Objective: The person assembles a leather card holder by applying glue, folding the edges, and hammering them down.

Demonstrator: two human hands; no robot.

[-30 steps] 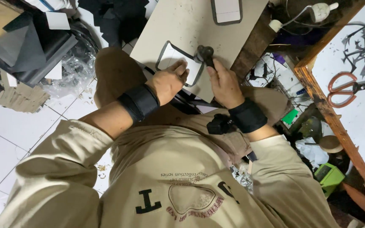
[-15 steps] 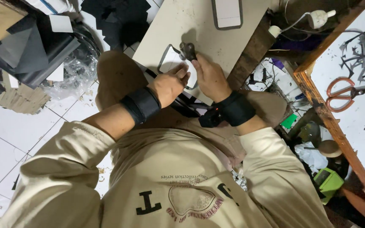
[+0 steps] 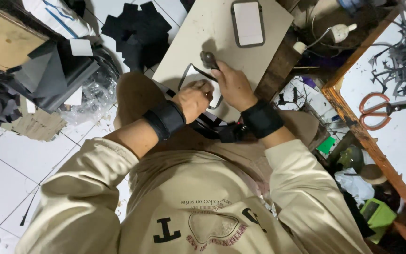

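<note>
Left hand [image 3: 194, 98], closed into a loose fist near the middle of the frame, presses down on a white piece with a dark border [image 3: 194, 80] lying on the pale worktop [image 3: 198, 33], fingers curled over its lower edge. Right hand [image 3: 231, 84], just beside it, is wrapped around a small dark tool [image 3: 208, 59] whose rounded head stands at the piece's upper right corner; the fingers are shut around the handle, though what the tool's tip is doing is hidden beneath it. Both wrists wear black bands. A slip seems the main risk: the two hands are nearly touching, so if the tool skids off the border it could run into the left knuckles or mark the white face of the piece. The piece also lies close to the worktop's lower edge, over the person's lap, and uneven pressure from the fist could let it pivot or slide off. A flat phone-like tablet [image 3: 247, 22] lies higher up on the worktop, well apart from the hands. Orange-handled scissors [image 3: 377, 107] rest at the right of the frame on a separate white surface, and black cut pieces [image 3: 137, 33] lie at the upper left.
</note>
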